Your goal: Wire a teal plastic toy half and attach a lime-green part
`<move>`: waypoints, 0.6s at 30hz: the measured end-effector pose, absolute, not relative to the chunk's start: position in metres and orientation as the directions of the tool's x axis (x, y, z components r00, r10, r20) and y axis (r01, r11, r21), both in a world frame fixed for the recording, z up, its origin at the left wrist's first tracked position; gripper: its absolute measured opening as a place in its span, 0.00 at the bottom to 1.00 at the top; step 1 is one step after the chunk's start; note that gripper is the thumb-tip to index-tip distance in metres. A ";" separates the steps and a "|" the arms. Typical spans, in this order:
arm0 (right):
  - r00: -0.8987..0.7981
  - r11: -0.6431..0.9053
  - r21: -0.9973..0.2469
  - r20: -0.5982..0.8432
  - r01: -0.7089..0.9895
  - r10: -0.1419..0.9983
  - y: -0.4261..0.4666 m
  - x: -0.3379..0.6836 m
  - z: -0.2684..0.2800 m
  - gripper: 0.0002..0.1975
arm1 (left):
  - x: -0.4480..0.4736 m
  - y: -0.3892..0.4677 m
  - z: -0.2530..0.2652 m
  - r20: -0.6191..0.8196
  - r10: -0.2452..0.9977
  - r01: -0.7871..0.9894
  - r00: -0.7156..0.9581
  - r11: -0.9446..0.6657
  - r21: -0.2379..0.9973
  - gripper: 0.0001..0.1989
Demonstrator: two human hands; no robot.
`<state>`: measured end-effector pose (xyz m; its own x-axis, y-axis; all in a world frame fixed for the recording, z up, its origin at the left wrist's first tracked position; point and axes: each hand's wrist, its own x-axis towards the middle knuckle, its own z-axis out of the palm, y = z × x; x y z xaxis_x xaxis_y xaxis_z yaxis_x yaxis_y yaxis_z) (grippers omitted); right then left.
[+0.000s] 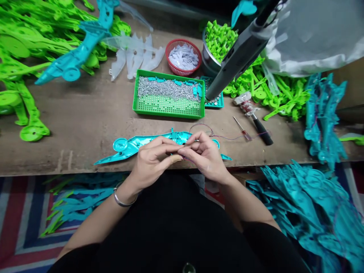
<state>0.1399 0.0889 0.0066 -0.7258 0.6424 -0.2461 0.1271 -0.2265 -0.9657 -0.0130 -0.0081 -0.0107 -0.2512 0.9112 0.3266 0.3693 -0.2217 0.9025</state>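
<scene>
1. The wooden workbench [85,113] filled the view, and heaps of plastic mouldings lay along its far edge and on the floor: a green pile [25,49] at far left, another green pile [273,91] at right, and teal heaps [313,212] beside the person's knee, too many to count.
2. One teal shell [133,145], long, flat and pointed, lay along the near edge of the bench, partly under both hands. It looked light and stiff, a thin moulding likely to flex or snap at its narrow tips; the broad middle near the round boss seemed the safest place to grip.
3. One green tray [167,108] held a dense band of small silvery screws, beyond counting. One red basket [182,57] of pale pieces and one metal bowl [212,62] of green caps stood behind it.
4. One grey powered driver [241,53] hung slanted over the trays; two hand screwdrivers [256,127] lay to the right.
5. The left hand [150,163] and the right hand [206,155] met fingertip to fingertip over the shell, each pinching one thin wire [227,137], which looped away right. It looked soft, limp and easily kinked, best held near its end.
</scene>
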 end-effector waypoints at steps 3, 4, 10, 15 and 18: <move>-0.786 -0.203 -0.965 -0.255 0.168 0.563 0.098 0.142 0.008 0.13 | -0.014 -0.009 -0.016 0.377 0.885 0.416 -0.274 -0.244 0.876 0.06; -0.812 -0.174 -0.965 -0.260 0.197 0.523 0.101 0.142 0.009 0.13 | -0.015 -0.010 -0.017 0.392 0.882 0.447 -0.261 -0.250 0.859 0.07; -0.859 0.334 -0.886 -0.126 0.323 0.496 0.109 0.147 0.013 0.07 | -0.025 -0.014 -0.023 0.457 0.879 0.744 -0.135 -0.215 0.633 0.05; -0.846 0.674 -0.659 0.108 0.333 0.523 0.110 0.151 0.000 0.08 | -0.030 -0.011 -0.031 0.344 0.924 0.725 -0.168 -0.120 0.678 0.06; -0.851 0.803 -0.453 0.161 0.386 0.500 0.115 0.153 -0.005 0.12 | -0.030 -0.008 -0.033 0.240 0.964 0.756 -0.113 -0.073 0.651 0.23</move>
<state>0.1531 0.1146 -0.0053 -0.8512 0.4996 0.1611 0.3857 0.8035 -0.4535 -0.0304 -0.0084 -0.0331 -0.1135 0.9641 0.2400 0.7559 -0.0730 0.6506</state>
